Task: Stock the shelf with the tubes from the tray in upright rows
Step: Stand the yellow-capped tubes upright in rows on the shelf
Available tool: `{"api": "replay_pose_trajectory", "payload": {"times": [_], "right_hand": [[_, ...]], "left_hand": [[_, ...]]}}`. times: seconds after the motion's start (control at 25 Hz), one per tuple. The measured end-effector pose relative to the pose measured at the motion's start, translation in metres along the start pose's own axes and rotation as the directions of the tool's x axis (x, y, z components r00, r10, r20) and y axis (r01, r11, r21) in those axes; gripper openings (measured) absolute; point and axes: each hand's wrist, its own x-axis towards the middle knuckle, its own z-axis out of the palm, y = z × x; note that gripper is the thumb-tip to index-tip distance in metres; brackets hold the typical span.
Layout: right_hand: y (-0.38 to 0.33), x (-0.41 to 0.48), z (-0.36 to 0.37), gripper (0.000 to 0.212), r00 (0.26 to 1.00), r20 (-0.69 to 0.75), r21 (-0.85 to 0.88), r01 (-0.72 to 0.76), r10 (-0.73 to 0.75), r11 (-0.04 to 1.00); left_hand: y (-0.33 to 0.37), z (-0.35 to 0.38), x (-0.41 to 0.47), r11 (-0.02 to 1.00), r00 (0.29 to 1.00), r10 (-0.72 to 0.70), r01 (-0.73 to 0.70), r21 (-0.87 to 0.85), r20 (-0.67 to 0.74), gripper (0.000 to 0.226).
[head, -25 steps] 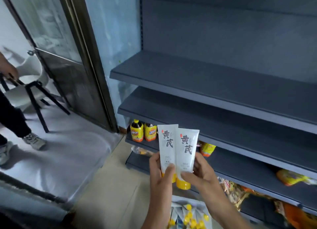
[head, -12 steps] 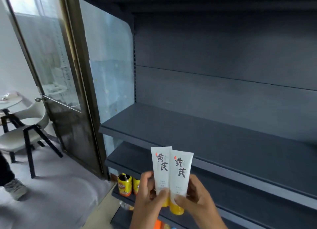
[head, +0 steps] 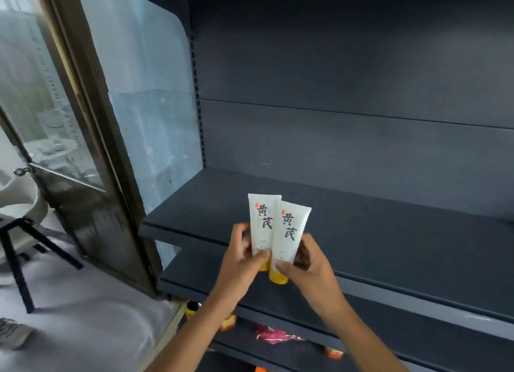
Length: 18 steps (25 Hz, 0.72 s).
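The left hand (head: 242, 256) is gripping the left tube (head: 262, 221) low on its body, thumb pressing across the front just above the cap, fingers curling round behind. The right hand (head: 308, 263) is doing likewise w/ the right tube (head: 289, 232), thumb lying on the front near the yellow cap, fingers wrapping the far side. Both tubes are white w/ black characters, caps pointing down. The left one is standing approx. upright. The right one is leaning a little to the right, its left edge overlapping the other's front. Neither is resting on anything: the pair is hanging in the air in front of the upper shelf (head: 389, 232), near its front-left corner, caps dipping below its front edge and showing against the second shelf (head: 417, 296). Lower down, a yellow-labelled bottle (head: 192, 308) and a pink snack packet (head: 275, 337) are sitting on a lower board. A glass door (head: 69, 121) is standing at left, w/ a black-legged chair (head: 16, 254) beside it.
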Motion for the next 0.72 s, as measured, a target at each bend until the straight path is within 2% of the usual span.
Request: {"api": "replay_pose_trajectory", "payload": {"times": [0.2,0.4,0.6,0.72], "right_hand": [[0.013,0.074,0.019,0.042,0.993,-0.119,-0.033,-0.01,0.006,0.999],[0.036,0.123,0.026,0.037,0.976,-0.207,-0.126,-0.089,0.062,0.988],[0.05,0.154,0.035,0.041,0.962,-0.263,-0.171,-0.116,0.069,0.978],[0.051,0.163,0.036,0.044,0.965,-0.248,-0.226,-0.143,0.085,0.964]], "left_hand": [[-0.01,-0.029,0.111,0.987,0.994,0.047,-0.062,0.149,0.102,0.037],[-0.032,-0.038,0.22,0.962,0.993,0.043,-0.07,0.264,0.108,0.04],[-0.044,-0.029,0.29,0.932,0.988,0.065,-0.111,0.346,0.142,0.033],[-0.046,-0.019,0.316,0.919,0.981,0.081,-0.142,0.369,0.176,0.03]]}}
